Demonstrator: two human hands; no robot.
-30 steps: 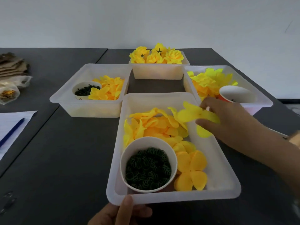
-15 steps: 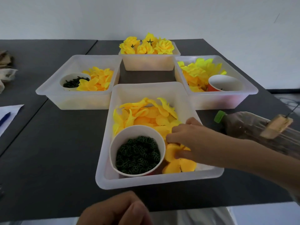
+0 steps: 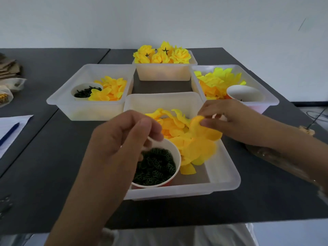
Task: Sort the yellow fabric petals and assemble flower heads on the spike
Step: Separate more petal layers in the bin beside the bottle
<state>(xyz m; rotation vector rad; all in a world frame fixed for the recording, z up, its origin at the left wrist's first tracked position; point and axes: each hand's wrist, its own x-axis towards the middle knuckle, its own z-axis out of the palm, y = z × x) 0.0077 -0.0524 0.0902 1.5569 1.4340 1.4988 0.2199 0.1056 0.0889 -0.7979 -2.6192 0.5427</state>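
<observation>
My right hand (image 3: 229, 119) pinches a bunch of yellow fabric petals (image 3: 200, 144) and holds it lifted over the near tray (image 3: 229, 180). More loose petals (image 3: 172, 126) lie in that tray. My left hand (image 3: 122, 141) hovers above the paper cup of green ring pieces (image 3: 156, 169), fingers loosely curled, with nothing seen in it. A wooden block with a thin wire spike (image 3: 306, 130) shows just past my right forearm. Finished flower heads (image 3: 159, 55) fill the back tray (image 3: 165, 73).
The left tray (image 3: 60, 102) holds petals and a cup of dark pieces. In the right tray (image 3: 268, 102) are brighter petals and a cup. A plastic bottle (image 3: 262, 153) lies under my right forearm. Paper with a blue pen (image 3: 10, 129) lies far left. The table edge runs near me.
My right hand has lifted a bunch of petals out of the near tray. My left hand rose from the table's front edge to above the green-piece cup.
</observation>
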